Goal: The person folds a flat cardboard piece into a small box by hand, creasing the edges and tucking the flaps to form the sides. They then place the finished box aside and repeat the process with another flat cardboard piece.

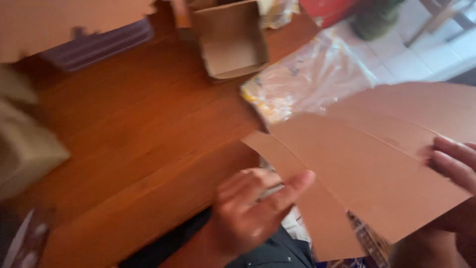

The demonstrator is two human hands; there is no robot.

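Both hands, left hand (248,208) and right hand (453,164), fingers gripping flat brown cardboard sheet (367,168) at lower right, clear plastic bag (307,79) above it, open small brown box (230,42) top centre on wooden table (129,139).

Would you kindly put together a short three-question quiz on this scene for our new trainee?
1. True or false: the flat cardboard sheet is held by both hands.
2. Which thing lies farthest from the person: A) the small open cardboard box, B) the clear plastic wrap, C) the left hand?
3. Fill in: the right hand touches the sheet at its ____ edge.

Key
1. True: the left hand grips the sheet's left part, with the thumb on top.
2. A, near the far end of the wooden table.
3. Right.
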